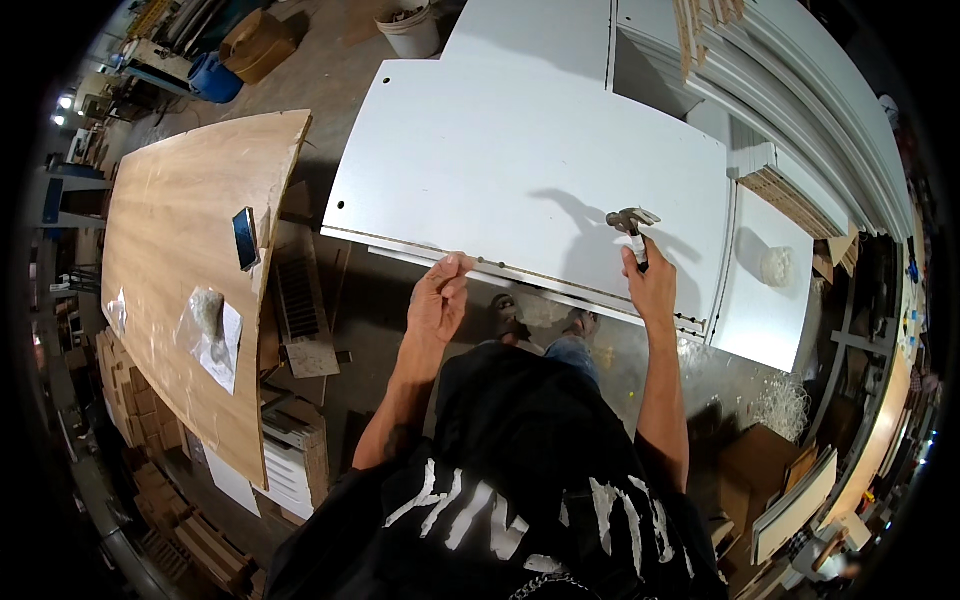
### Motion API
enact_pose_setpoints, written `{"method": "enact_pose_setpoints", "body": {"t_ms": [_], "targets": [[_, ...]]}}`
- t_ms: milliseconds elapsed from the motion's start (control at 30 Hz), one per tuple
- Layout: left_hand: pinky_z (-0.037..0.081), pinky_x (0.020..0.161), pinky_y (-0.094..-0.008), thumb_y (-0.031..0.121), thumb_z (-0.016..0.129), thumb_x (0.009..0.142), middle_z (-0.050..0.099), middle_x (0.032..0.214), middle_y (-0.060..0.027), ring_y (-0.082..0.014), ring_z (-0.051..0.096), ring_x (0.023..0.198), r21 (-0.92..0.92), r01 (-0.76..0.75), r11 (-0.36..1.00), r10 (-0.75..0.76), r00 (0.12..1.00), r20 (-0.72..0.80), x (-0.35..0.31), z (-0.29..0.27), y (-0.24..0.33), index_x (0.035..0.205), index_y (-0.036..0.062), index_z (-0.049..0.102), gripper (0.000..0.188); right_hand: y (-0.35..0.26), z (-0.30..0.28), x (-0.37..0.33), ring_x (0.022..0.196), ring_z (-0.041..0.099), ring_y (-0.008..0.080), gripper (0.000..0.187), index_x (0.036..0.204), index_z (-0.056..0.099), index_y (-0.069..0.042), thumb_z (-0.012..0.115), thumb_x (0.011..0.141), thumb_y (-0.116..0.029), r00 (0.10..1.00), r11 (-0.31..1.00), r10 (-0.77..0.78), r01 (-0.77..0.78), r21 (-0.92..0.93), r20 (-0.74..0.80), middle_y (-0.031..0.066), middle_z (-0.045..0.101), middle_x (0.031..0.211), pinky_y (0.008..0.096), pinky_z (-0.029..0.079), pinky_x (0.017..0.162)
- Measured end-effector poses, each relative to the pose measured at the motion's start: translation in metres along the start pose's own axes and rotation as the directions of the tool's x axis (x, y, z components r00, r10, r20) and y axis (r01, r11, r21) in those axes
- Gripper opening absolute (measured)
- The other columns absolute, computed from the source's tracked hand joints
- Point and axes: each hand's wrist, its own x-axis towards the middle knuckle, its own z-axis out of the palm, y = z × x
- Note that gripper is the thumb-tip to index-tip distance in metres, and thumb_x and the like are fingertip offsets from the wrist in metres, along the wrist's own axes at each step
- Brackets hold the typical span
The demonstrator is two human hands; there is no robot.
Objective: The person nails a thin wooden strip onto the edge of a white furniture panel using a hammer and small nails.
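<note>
A large white panel (500, 160) lies flat in front of me, its near edge showing a thin brown core with small dark holes or fittings (490, 262) in it. At that edge, left of these dark spots, my left hand (438, 298) is closed in a pinch; whatever its fingertips may hold is too small to make out. My right hand (654, 285) grips a claw hammer (632, 220) by its handle, close under the head. The hammer is raised over the right part of the panel and throws a shadow on it.
A wooden board (190, 200) on the left carries a phone (245, 239) and a plastic bag (205, 318). White panels (810, 110) are stacked at the far right. A clear bundle (777, 266) sits on a smaller white panel (755, 325). Cardboard (750, 455) lies at the lower right.
</note>
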Motion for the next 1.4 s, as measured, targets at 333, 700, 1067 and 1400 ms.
{"method": "enact_pose_setpoints", "body": {"t_ms": [333, 700, 1067, 1400], "targets": [[0.030, 0.040, -0.0152, 0.018, 0.064, 0.094, 0.058, 0.083, -0.0042, -0.0010, 0.040, 0.052, 0.217, -0.050, 0.975, 0.079, 0.989, -0.127, -0.002, 0.003, 0.000, 0.107, -0.0032, 0.060, 0.025, 0.003, 0.000, 0.001, 0.059, 0.066, 0.0289, 0.033, 0.116, 0.060, -0.003, 0.062, 0.091, -0.025, 1.000, 1.000, 0.023, -0.023, 0.005, 0.011, 0.0135, 0.066, 0.065, 0.0379, 0.050, 0.060], [0.036, 0.049, -0.0279, 0.020, 0.062, 0.095, 0.054, 0.063, -0.0049, -0.0113, 0.043, 0.053, 0.904, -0.414, -0.107, 0.666, 0.646, 0.374, 0.017, -0.003, -0.022, 0.096, -0.0001, 0.066, 0.020, -0.001, -0.002, 0.001, 0.059, 0.067, 0.0280, 0.033, 0.113, 0.060, -0.001, 0.062, 0.091, -0.027, 1.000, 1.000, 0.020, -0.020, 0.002, 0.023, 0.0136, 0.066, 0.065, 0.0373, 0.050, 0.059], [0.031, 0.055, -0.0215, 0.006, 0.044, 0.097, 0.050, 0.079, -0.0043, -0.0086, 0.039, 0.066, 0.176, 0.118, 0.977, -0.099, 0.989, -0.114, -0.027, 0.037, 0.024, 0.104, -0.0020, 0.053, 0.014, 0.004, -0.001, 0.000, 0.056, 0.065, 0.0273, 0.031, 0.109, 0.061, -0.001, 0.062, 0.091, -0.026, 1.000, 0.999, 0.015, -0.016, 0.046, 0.014, 0.0127, 0.065, 0.064, 0.0371, 0.049, 0.057], [0.026, 0.049, -0.0175, 0.028, 0.052, 0.101, 0.043, 0.074, 0.0028, -0.0031, 0.031, 0.058, 0.278, 0.045, 0.960, -0.063, 0.997, 0.053, -0.017, 0.003, 0.015, 0.102, 0.0019, 0.056, 0.027, -0.001, 0.001, 0.001, 0.058, 0.067, 0.0262, 0.032, 0.109, 0.061, 0.000, 0.061, 0.092, -0.027, 0.997, 0.998, 0.066, -0.067, 0.015, 0.029, 0.0130, 0.066, 0.065, 0.0359, 0.050, 0.058]]}}
